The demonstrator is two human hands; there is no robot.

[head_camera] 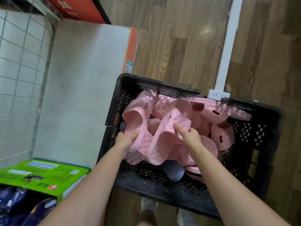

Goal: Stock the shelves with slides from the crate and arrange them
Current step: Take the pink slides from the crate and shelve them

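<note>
Crate point(254, 144) open-topped to my reach, pink slides point(162, 128) heaped across its middle, mesh walls hemming it, bare shelf point(81, 79) leftward, green box point(40, 175) blocking its near end.

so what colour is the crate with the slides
The crate is black with perforated walls, seen in the head view.

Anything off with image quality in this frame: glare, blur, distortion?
Head view: glare patch on the wood floor; green box at lower left is motion-smeared; pink slides in the crate look soft; wide-angle lens bows the tiled wall lines.
</note>
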